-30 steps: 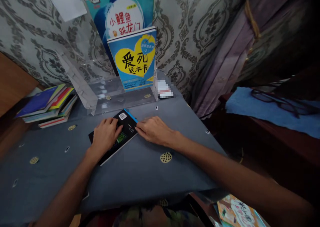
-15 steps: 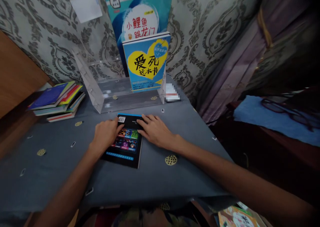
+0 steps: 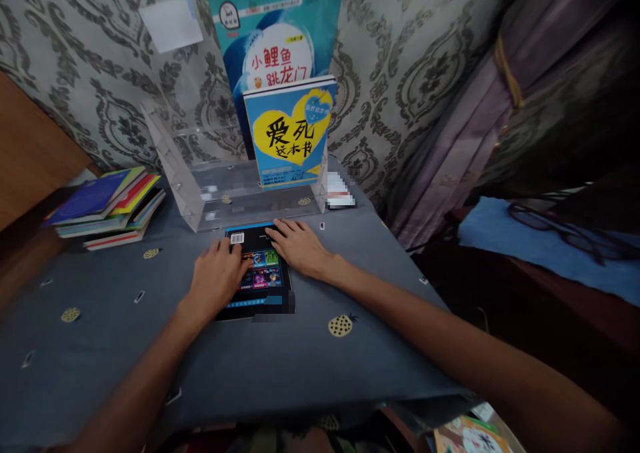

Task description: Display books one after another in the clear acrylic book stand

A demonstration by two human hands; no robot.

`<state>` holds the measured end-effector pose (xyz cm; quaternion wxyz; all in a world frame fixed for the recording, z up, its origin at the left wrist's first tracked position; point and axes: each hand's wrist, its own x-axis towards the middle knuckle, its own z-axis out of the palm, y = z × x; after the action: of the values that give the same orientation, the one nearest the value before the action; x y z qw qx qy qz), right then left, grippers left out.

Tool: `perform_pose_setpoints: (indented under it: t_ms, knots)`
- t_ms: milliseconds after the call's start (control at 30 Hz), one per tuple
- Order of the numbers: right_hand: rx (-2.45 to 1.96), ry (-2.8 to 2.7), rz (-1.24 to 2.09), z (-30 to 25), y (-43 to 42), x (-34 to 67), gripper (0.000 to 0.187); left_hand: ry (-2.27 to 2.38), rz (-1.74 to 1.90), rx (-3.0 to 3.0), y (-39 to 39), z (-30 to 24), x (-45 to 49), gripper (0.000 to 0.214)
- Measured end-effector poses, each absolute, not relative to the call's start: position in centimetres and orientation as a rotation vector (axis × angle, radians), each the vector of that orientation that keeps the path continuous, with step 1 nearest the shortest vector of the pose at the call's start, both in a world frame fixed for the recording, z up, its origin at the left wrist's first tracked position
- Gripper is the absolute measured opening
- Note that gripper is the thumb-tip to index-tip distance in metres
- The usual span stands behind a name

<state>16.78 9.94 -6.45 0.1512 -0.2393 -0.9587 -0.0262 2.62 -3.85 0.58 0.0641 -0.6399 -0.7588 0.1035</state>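
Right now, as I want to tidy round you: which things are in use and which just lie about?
In use: black book, flat on the tablecloth, left hand and right hand resting on it.
Lying about: clear stand holding heart-cover book; book stack; blue cloth.

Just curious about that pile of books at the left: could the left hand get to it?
Probably yes: the left hand rests on the black book, with only bare tablecloth between it and the pile of books.
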Motion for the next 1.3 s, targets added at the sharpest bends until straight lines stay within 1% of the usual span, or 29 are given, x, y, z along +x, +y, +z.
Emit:
perform_pose_setpoints:
  t_ms: [100, 200, 300, 400, 567, 667, 733, 833, 967, 1100, 1200, 1300]
  knots:
    - [-0.683, -2.749, -0.119, -6.5, 10.2, 16.7, 0.039, -2.203, 0.259, -2.156, -4.5, 0.1, 3.9, 0.046]
    - [-0.675, -2.722, -0.183, -6.5, 10.5, 16.5, 0.036, -2.141, 0.226, -2.235, -4.7, -0.5, 4.3, 0.055]
    - [-0.648, -2.711, -0.214, -6.3, 10.8, 16.1, 0.031, -2.135, 0.233, -2.230, -4.3, -0.8, 4.3, 0.055]
    - [-0.644, -2.707, -0.171, -6.1, 11.2, 15.8, 0.030, -2.125, 0.232, -2.216, -3.8, -0.9, 4.2, 0.055]
    - [-0.692, -2.706, -0.009, -6.2, 11.3, 16.4, 0.035, -2.088, 0.176, -2.200, -3.5, -1.2, 3.8, 0.050]
    - [-0.643, -2.706, 0.104, -6.5, 11.4, 17.4, 0.043, -2.060, 0.159, -2.234, -4.0, -1.2, 3.6, 0.049]
    - [-0.613, -2.704, 0.161, -6.8, 11.4, 17.9, 0.048, -1.991, 0.143, -2.318, -4.6, -1.0, 3.6, 0.050]
    - [-0.615, -2.705, 0.205, -6.9, 11.5, 18.2, 0.049, -1.831, 0.132, -2.472, -5.4, -0.6, 4.0, 0.053]
    - [-0.632, -2.713, 0.226, -6.6, 11.4, 18.0, 0.049, -1.754, 0.211, -2.513, -5.9, -0.2, 4.7, 0.045]
    - [-0.666, -2.669, 0.279, -6.5, 10.9, 18.1, 0.044, -1.722, 0.263, -2.503, -5.8, -0.3, 4.8, 0.035]
    - [-0.625, -2.614, 0.396, -6.7, 9.7, 18.8, 0.038, -1.671, 0.266, -2.507, -5.8, -0.5, 4.6, 0.033]
    - [-0.500, -2.545, 0.584, -6.9, 8.0, 20.4, 0.033, -1.609, 0.263, -2.518, -5.8, -0.6, 4.6, 0.031]
